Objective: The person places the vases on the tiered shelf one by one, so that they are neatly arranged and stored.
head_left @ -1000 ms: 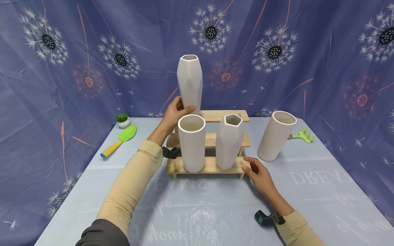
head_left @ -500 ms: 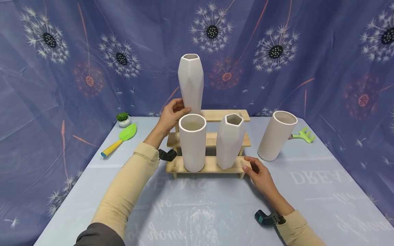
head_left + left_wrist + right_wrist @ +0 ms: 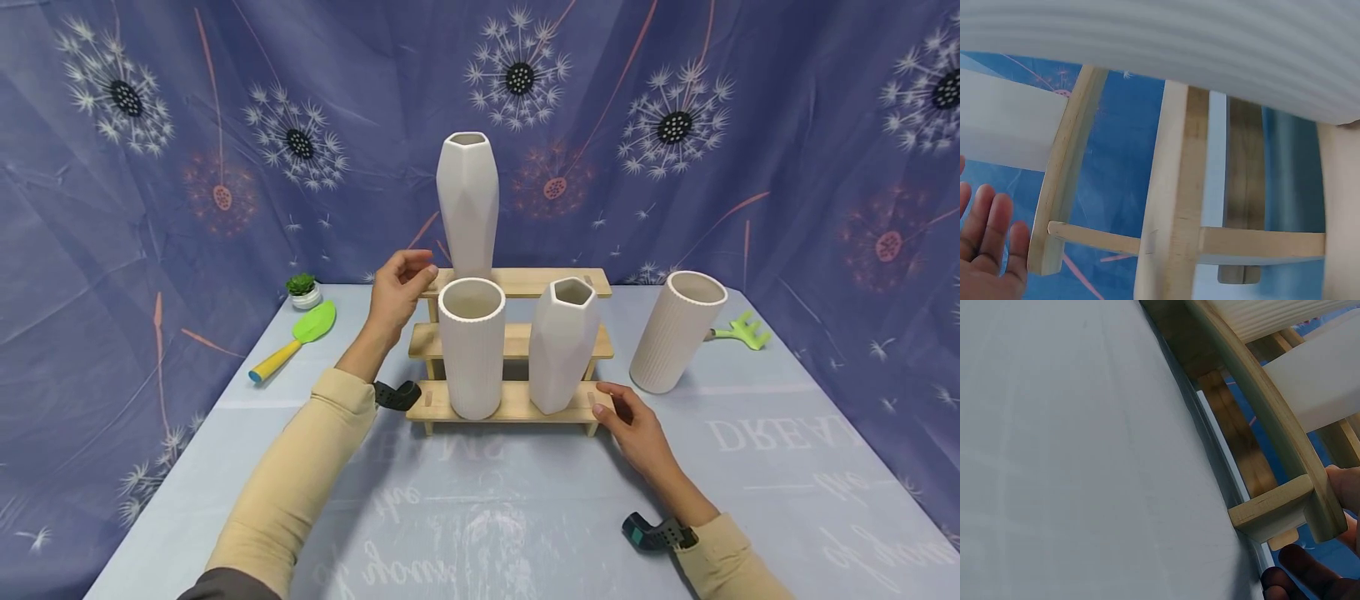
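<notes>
My left hand (image 3: 397, 287) is beside the left end of the top tier of a three-tier wooden stand (image 3: 551, 282), fingers loosely bent and holding nothing. To its right, a tall white faceted vase (image 3: 468, 204) stands upright on that tier. In the left wrist view, the fingers (image 3: 988, 225) are apart from this vase (image 3: 1010, 122). My right hand (image 3: 633, 429) grips the right end of the bottom tier, thumb and forefinger at its corner. That tier bears a ribbed white cylinder vase (image 3: 472, 350) and a second faceted vase (image 3: 562, 346).
Right of the stand, another ribbed vase (image 3: 675, 333) stands on the table, with a green hand rake (image 3: 742, 331) partly behind it. A yellow-handled green trowel (image 3: 292, 342) and a small potted plant (image 3: 303, 290) are at the left. A dandelion-print curtain (image 3: 375, 100) hangs behind.
My left hand has let go of the tall faceted vase on the top tier and drawn back to the left. My right hand has stayed on the bottom tier.
</notes>
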Tool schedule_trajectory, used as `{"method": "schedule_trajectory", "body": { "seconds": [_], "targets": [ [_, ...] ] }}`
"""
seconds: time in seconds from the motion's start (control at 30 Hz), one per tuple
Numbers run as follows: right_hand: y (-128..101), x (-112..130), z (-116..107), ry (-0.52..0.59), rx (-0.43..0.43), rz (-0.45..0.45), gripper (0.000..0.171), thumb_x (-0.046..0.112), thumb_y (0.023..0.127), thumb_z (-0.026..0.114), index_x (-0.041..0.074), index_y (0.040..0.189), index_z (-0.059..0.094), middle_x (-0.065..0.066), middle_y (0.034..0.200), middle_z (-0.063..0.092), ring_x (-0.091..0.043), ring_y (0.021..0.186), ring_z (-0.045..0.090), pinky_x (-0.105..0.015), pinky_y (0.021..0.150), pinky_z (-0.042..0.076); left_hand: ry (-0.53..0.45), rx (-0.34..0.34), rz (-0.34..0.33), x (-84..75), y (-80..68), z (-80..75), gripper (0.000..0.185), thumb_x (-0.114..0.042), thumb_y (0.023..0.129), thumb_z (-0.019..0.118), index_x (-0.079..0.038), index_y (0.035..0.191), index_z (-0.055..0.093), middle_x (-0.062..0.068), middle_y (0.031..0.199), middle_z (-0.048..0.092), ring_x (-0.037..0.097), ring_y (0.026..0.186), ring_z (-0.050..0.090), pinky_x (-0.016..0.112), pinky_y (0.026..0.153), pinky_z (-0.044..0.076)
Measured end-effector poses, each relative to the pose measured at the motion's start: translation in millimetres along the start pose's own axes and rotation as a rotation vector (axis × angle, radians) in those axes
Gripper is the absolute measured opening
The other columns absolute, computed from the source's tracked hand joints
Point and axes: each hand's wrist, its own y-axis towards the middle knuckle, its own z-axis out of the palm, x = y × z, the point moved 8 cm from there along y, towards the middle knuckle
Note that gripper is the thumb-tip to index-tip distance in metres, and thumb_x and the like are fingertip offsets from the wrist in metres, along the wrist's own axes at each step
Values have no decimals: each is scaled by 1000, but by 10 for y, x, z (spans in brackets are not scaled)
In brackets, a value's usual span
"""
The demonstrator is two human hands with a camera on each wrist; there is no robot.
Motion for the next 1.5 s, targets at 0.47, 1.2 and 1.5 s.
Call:
{"method": "schedule_trajectory", "body": {
  "seconds": [0.47,1.2,1.5],
  "targets": [
    [10,15,-3,-5,3,-2,45,35,93,59,14,132,52,-13,121,61,0,98,51,-13,81,42,-2,-103,77,-25,-426,-227,29,-10,89,64,1,115,59,-9,90,57,5,83,54,17,74,44],
    [-5,13,-2,7,20,-6,46,35,94,57,12,133,50,-17,131,55,-28,120,50,-7,84,37,33,-125,-88,100,-1099,-339,27,-5,90,61,5,114,57,2,103,57,5,92,51,16,77,41],
    [-5,11,7,11,28,14,48,37,94,57,12,134,49,-16,139,49,-32,128,45,-44,101,39,70,-99,-140,373,-1243,-351,27,-10,90,63,2,113,58,10,109,55,8,96,51,16,79,42]
  ]
}}
